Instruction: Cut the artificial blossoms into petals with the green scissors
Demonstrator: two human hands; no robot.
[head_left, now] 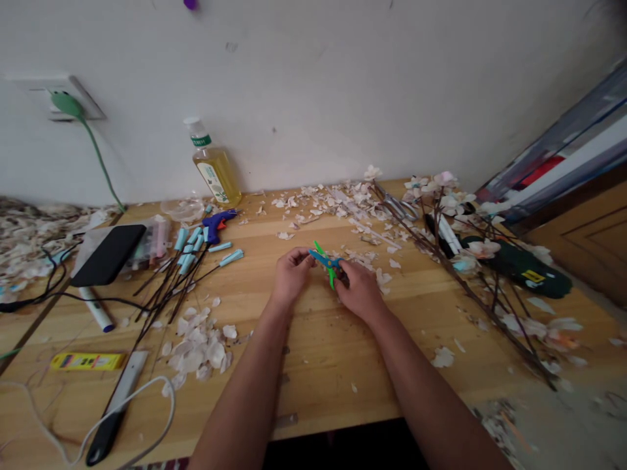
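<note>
Scissors (325,262), blue and green, at table (313,372) centre, held between both hands just above wood. Right hand (360,292) wraps handle end, fingers curled tight around it. Left hand (290,273) pinches blade end, fingers narrow, tips together; cannot tell if anything small sits between them. Petal pile (200,346) near left. Glue gun (218,223) and bottle (215,171) far left by wall. Flower branches (465,261) sprawl along right side, well apart from hands.
</note>
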